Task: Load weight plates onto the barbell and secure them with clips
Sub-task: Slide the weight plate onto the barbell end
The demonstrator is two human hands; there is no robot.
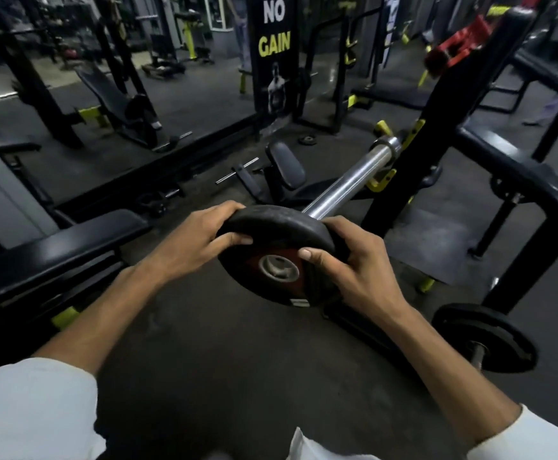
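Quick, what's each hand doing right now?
Left hand: grips the plate by its left rim.
Right hand: grips the plate by its right rim.

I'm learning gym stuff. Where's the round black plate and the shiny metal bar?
Round black weight plate (271,220): head view, top rim.
Shiny metal bar (354,180): head view, middle of sleeve.

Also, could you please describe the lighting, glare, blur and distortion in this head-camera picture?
Head view: dim overall, with the floor in deep shadow; glare streaks along the barbell sleeve; the left hand and right hand gripping the weight plate are fairly sharp; the red object at top right is smeared by blur; wide-angle distortion bows the black rack frame at the right edge.
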